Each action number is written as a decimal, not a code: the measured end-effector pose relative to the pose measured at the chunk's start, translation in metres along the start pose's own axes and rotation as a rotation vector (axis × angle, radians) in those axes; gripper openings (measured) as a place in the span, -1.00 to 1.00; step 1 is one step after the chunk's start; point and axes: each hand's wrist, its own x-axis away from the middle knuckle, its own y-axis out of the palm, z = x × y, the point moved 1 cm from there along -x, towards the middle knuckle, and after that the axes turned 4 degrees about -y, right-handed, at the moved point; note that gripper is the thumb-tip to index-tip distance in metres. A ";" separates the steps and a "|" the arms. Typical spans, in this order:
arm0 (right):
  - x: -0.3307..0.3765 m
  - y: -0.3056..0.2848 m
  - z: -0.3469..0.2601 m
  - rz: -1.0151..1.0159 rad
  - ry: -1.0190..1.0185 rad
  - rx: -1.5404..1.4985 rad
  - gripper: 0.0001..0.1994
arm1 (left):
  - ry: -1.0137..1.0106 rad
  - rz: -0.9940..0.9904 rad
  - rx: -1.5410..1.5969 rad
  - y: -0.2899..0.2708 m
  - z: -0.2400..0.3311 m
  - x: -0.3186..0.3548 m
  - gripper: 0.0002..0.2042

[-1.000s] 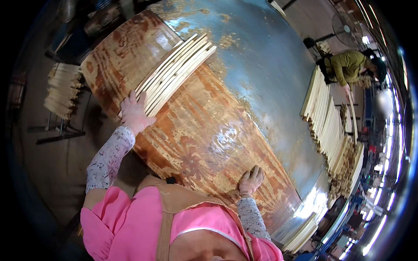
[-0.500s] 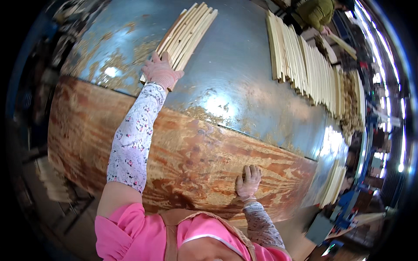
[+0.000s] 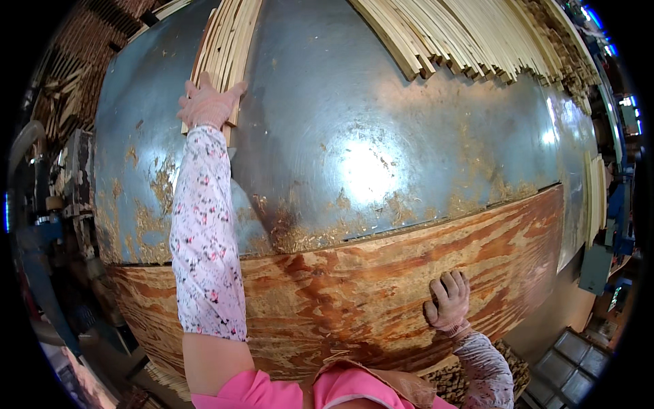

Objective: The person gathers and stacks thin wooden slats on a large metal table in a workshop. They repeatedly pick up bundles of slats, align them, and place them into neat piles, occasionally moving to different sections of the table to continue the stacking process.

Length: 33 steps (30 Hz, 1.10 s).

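Observation:
My left hand, in a pale pinkish glove, reaches far out at the upper left. Its fingers and thumb are spread across the near end of a bundle of long, narrow wooden strips, touching them from above. The strips lie side by side on the grey metal tabletop. At the lower right, my right hand, also gloved, rests on the reddish-brown plywood panel along the table's near side. Its fingers are extended with a slight bend, and it holds nothing.
A long row of wooden strips lies at the back right, its near ends uneven. Sawdust and shavings are scattered near the plywood seam. More strips stand by the right edge. Machinery borders the left side.
The view has shifted and turned. My left hand and the strip bundle are farther from the plywood, the hand still spread over the strips. My right hand still rests on the plywood.

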 end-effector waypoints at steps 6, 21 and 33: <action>0.003 -0.003 0.000 0.003 -0.006 0.019 -0.63 | 0.446 0.337 0.241 0.048 -0.008 0.015 -0.25; 0.011 0.000 0.000 0.028 -0.029 0.042 -0.57 | 0.600 0.062 0.496 0.049 0.012 0.116 -0.67; 0.018 0.004 0.000 0.020 -0.043 0.052 -0.54 | 0.009 -0.169 0.186 0.016 0.036 0.078 -0.49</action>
